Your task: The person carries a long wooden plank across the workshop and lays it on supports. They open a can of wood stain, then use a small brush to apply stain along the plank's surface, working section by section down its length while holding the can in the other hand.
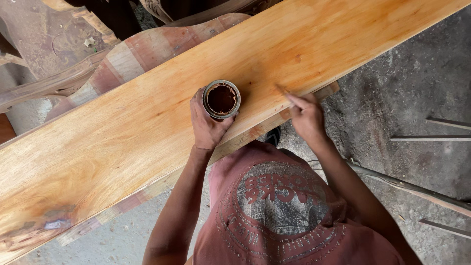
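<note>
1. Currently, the left hand (206, 125) wraps around a small round tin (222, 99) at the centre of the frame; fingers and thumb curl against its side wall, so this grip is closed on the tin.
2. The tin stands upright on a long wooden plank (147, 118) that runs diagonally from lower left to upper right. Its top is open and shows dark reddish-brown contents.
3. The right hand (308, 118), right of centre, pinches a thin stick-like tool (287, 95); the tool's tip touches the plank surface near its lower edge. This grip is narrow and closed on the tool.
4. Handling judgement: the tin is probably light, rigid and thin-walled. With no lid on, it will likely spill if tilted. Take hold around the side wall, below the rim, and keep it level.
5. Residue on the rim may make it slippery or sticky.
6. The plank appears stiff and heavy; its smooth surface may let the tin slide.
</note>
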{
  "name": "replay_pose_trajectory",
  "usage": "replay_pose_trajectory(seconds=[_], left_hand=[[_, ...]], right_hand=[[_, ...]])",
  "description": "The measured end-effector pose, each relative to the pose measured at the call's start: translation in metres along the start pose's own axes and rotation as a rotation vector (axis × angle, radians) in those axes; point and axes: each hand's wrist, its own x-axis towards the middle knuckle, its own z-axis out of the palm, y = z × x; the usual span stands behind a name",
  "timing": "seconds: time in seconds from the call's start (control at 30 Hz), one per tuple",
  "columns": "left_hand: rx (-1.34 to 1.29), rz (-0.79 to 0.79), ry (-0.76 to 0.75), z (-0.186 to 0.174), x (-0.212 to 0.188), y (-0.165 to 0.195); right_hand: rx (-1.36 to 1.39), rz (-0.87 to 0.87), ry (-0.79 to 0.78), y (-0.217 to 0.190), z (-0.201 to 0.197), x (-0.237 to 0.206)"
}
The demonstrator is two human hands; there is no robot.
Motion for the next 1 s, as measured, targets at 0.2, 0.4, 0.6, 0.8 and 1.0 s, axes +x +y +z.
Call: replay_pose_trajectory(seconds=[0.2,0.4,0.6,0.8,1.0], left_hand=[[-0.007,0.025,0.011,0.0,-0.001,0.001],[-0.035,0.027,0.01,-0.001,0.0,0.002],[-0.032,0.013,0.006,-0.001,-0.002,0.002],[-0.034,-0.011,0.001,0.0,-0.001,0.001],[-0.034,-0.023,0.005,0.0,-0.002,0.003]], right_hand=[[0.054,0.072,-0.035,0.01,-0.004,-0.007],[0.061,0.317,-0.171,0.01,-0.006,-0.014],[-0.001,0.001,-0.004,0.016,-0.007,-0.024],[0.042,0.212,-0.03,0.015,-0.007,-0.028],[0.005,0.243,0.039,0.027,-0.027,-0.009]])
